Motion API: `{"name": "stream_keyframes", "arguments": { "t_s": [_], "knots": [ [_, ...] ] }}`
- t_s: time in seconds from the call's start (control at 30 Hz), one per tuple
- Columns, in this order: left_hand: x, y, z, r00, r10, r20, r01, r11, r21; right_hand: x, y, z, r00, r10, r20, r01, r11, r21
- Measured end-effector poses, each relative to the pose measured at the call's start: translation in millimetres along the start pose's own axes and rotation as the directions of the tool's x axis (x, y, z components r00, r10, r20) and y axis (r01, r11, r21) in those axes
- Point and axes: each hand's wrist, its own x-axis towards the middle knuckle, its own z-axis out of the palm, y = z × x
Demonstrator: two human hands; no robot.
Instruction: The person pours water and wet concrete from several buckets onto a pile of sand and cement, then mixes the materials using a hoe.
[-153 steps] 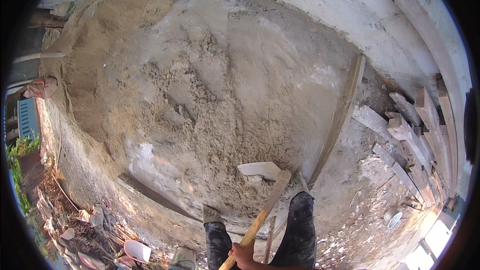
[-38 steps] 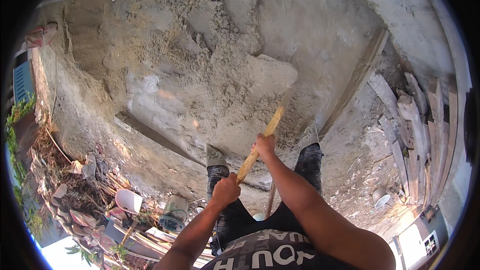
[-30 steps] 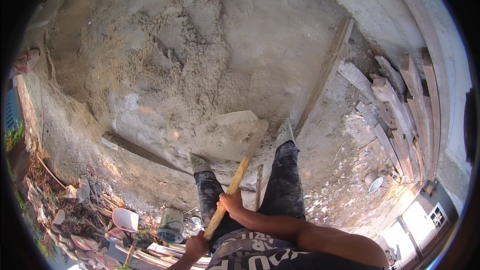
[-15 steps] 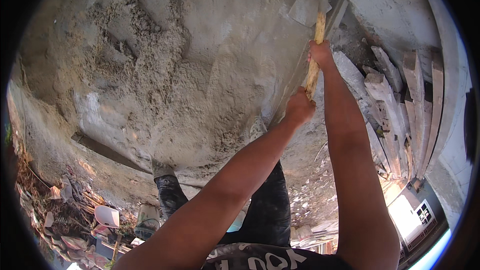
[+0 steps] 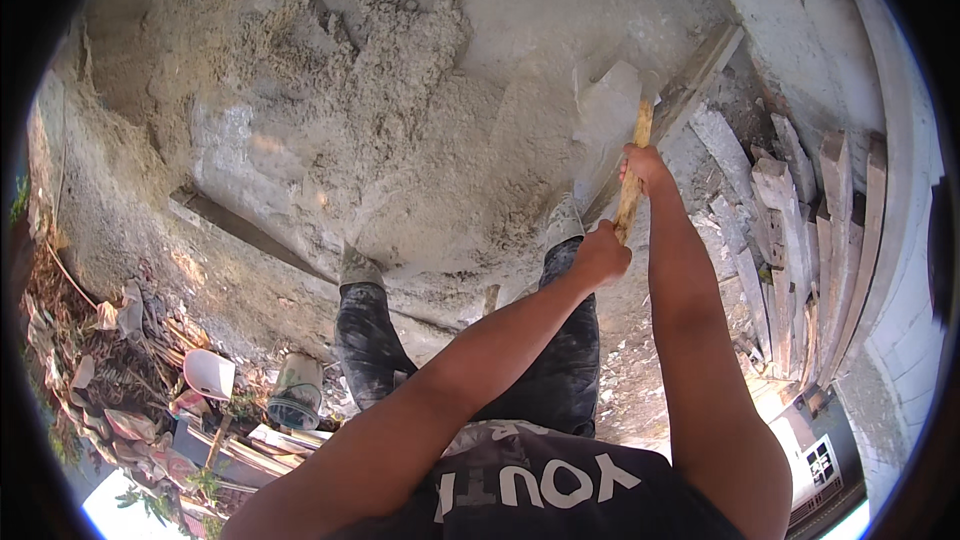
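Both my hands grip the wooden handle of a hoe (image 5: 629, 206), which slants away from me on the right. My right hand (image 5: 648, 168) is wrapped round the handle higher up, closer to the blade. My left hand (image 5: 603, 255) is closed round its near end. The hoe's broad flat blade (image 5: 609, 102), coated in grey, rests against the wet concrete (image 5: 400, 130), beside a wooden form board (image 5: 690, 85). Rough, lumpy concrete lies heaped left of the blade; around the blade it looks smoother.
My legs stand at the concrete's near edge. Another board (image 5: 245, 232) borders it on the left. Timber pieces (image 5: 780, 200) lie stacked on the right beside a concrete wall (image 5: 800, 20). A bucket (image 5: 297, 390), a white container (image 5: 209, 374) and scrap lie at the lower left.
The hoe has come toward me, its blade sliding back along the form board. Both hands have moved nearer with it, still gripping. The view has shifted slightly, showing more of my shirt.
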Motion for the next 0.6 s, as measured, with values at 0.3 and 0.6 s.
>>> {"name": "stream_keyframes", "arguments": {
  "t_s": [0.3,0.6],
  "knots": [
    [-361,-170,-206,0.958,-0.230,0.174,0.230,0.973,0.019,-312,126,296,0.999,0.040,0.033,-0.049,0.921,0.386],
    [-344,-4,-196,0.965,0.005,0.262,-0.058,0.979,0.195,-297,59,155,0.981,-0.191,0.012,0.126,0.689,0.713]
  ]
}}
